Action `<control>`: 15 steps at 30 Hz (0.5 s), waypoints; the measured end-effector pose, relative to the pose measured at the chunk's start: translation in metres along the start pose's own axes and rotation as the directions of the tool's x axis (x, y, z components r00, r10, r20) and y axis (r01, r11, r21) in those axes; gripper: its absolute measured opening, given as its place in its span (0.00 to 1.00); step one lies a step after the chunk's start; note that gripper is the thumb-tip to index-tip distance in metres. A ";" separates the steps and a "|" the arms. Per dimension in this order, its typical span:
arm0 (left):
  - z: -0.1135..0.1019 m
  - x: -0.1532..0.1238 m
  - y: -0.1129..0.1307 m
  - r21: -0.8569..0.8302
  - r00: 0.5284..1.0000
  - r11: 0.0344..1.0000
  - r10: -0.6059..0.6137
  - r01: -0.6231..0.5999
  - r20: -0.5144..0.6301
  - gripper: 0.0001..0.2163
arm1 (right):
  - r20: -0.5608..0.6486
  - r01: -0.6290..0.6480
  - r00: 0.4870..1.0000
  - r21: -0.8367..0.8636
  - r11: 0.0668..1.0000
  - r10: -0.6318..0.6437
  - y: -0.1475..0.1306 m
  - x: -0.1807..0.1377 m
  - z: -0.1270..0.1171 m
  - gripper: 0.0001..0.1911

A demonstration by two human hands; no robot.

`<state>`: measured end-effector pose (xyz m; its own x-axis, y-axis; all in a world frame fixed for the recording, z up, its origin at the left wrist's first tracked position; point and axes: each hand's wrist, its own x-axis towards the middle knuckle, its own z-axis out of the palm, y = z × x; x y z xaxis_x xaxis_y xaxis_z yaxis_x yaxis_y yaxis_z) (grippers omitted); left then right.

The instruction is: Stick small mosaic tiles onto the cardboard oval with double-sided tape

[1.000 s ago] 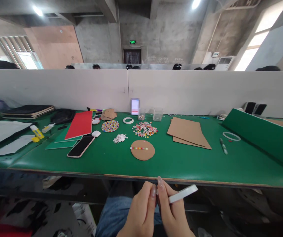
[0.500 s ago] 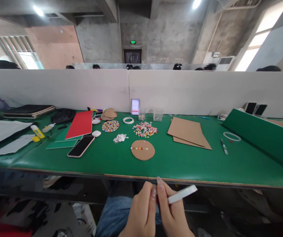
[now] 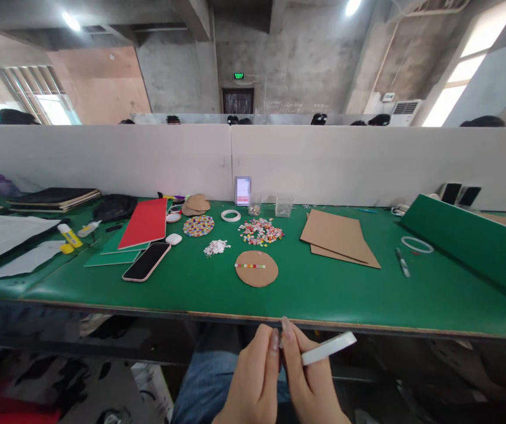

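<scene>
Just off the table's front edge, my left hand and my right hand are closed with their fingertips together. A tiny piece shows between the fingertips, too small to name. A flat white stick sticks out to the right from my right hand, its other end hidden by the fingers. On the table beyond lies a round cardboard disc, with one row of small coloured tiles across it. Behind the disc is a heap of coloured mosaic tiles; white scraps lie to its left.
Left on the green table are a phone, a red board, a tile-covered disc and a glue stick. Cardboard sheets and a marker pen lie right. A clear box stands near the partition.
The view has shifted very slightly. My hands stay together at the table's edge, and the small piece between the fingertips shows a little more.
</scene>
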<state>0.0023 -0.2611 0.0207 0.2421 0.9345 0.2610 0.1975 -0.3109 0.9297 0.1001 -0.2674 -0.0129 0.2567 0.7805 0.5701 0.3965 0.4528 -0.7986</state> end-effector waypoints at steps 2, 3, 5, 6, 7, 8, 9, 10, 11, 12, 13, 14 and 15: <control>0.000 0.000 0.001 -0.018 0.999 1.000 -0.024 0.025 0.031 0.19 | -0.005 -0.040 0.999 -0.001 0.999 0.040 -0.002 0.001 0.000 0.15; 0.000 0.000 0.001 -0.020 0.998 0.999 -0.032 0.033 0.044 0.19 | -0.013 -0.063 0.998 0.001 0.998 0.063 -0.004 0.003 0.000 0.16; -0.001 0.000 0.002 -0.016 0.998 0.999 -0.035 0.036 0.056 0.18 | -0.005 -0.079 0.997 0.013 0.997 0.079 -0.009 0.007 0.000 0.17; -0.001 0.000 0.002 -0.014 0.998 0.999 -0.030 0.031 0.054 0.18 | 0.015 -0.068 0.998 0.021 0.997 0.067 -0.011 0.009 0.000 0.18; -0.001 0.000 0.001 -0.012 0.999 1.000 -0.022 0.023 0.048 0.18 | 0.038 -0.045 0.998 0.028 0.999 0.044 -0.013 0.011 0.000 0.18; -0.001 0.000 0.001 -0.007 0.999 1.000 -0.012 0.012 0.040 0.18 | 0.061 -0.016 0.998 0.035 0.999 0.014 -0.015 0.013 -0.001 0.18; -0.002 0.000 0.000 0.000 0.999 1.000 0.001 -0.001 0.032 0.17 | 0.085 0.014 0.996 0.040 0.999 -0.017 -0.016 0.015 -0.002 0.18; -0.002 0.000 0.000 0.008 1.000 1.000 0.017 -0.017 0.025 0.17 | 0.105 0.038 0.994 0.044 0.998 -0.043 -0.017 0.016 -0.002 0.18; -0.002 0.000 -0.001 0.018 0.999 0.999 0.034 -0.034 0.021 0.17 | 0.116 0.051 0.992 0.045 0.998 -0.056 -0.018 0.017 -0.003 0.18; -0.003 0.000 -0.001 0.030 0.998 0.998 0.052 -0.052 0.020 0.16 | 0.117 0.050 0.992 0.044 0.998 -0.055 -0.019 0.017 -0.004 0.18; -0.003 0.000 -0.002 0.043 0.997 0.997 0.069 -0.070 0.021 0.16 | 0.115 0.038 0.993 0.043 0.998 -0.042 -0.019 0.017 -0.004 0.19; -0.003 0.000 -0.003 0.058 0.996 0.995 0.083 -0.084 0.026 0.16 | 0.111 0.021 0.993 0.042 0.999 -0.025 -0.020 0.017 -0.004 0.19; -0.004 0.000 -0.003 0.073 0.995 0.993 0.092 -0.095 0.035 0.15 | 0.108 0.003 0.994 0.043 0.999 -0.008 -0.021 0.017 -0.004 0.20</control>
<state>-0.0020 -0.2598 0.0186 0.2920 0.8953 0.3365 0.2429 -0.4097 0.8793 0.0998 -0.2655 0.0144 0.1568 0.8189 0.5522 0.3587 0.4737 -0.8043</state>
